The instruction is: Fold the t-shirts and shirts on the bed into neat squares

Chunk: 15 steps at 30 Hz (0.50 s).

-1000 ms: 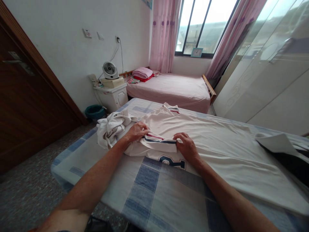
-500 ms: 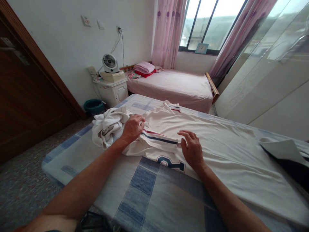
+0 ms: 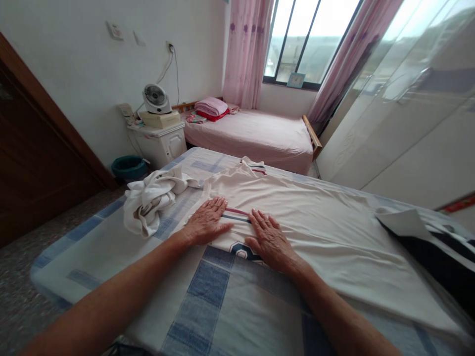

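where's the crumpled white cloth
In the head view, the crumpled white cloth lies left of the spread white shirt and left hand, on the patterned cover.

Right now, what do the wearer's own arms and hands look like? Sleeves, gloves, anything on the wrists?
Left hand and right hand: both five-fingered, no gloves. Left forearm and right forearm are bare as far as they show, no sleeves in view. No watch, bracelet or cable on either wrist. Can't tell about rings.
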Each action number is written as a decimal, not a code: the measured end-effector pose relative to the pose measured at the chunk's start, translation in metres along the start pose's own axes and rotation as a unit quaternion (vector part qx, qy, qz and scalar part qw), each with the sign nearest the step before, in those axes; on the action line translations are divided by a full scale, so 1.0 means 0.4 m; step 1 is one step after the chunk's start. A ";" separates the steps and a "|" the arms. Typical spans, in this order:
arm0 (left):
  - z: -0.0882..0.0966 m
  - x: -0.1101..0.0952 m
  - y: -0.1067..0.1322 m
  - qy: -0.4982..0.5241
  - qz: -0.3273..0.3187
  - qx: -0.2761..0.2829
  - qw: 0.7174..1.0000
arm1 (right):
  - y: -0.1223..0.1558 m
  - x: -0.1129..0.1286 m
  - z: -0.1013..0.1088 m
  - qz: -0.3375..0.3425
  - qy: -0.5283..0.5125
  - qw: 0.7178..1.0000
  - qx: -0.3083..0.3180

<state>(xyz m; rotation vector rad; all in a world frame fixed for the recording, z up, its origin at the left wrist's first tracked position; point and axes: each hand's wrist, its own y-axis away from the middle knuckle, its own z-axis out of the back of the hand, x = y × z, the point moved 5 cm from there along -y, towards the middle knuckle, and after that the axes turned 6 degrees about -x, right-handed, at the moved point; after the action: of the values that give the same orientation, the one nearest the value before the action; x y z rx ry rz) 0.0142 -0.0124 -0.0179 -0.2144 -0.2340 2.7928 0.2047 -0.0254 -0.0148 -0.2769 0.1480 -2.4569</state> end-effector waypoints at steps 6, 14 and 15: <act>0.010 0.004 -0.008 -0.006 -0.006 0.000 1.000 | 0.011 -0.003 0.026 -0.006 -0.038 0.999 -0.014; 0.071 -0.048 -0.135 -0.002 -0.084 -0.023 0.996 | 0.078 -0.185 0.121 -0.077 -0.003 0.996 -0.047; 0.068 -0.066 -0.161 0.002 -0.095 -0.012 0.995 | 0.082 -0.210 0.129 -0.082 0.003 0.995 -0.050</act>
<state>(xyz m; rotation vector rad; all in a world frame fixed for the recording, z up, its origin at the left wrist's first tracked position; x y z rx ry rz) 0.0543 0.0350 0.0239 -0.1926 -0.2730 2.6010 0.3007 -0.0003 0.0161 -0.3382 0.2614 -2.6182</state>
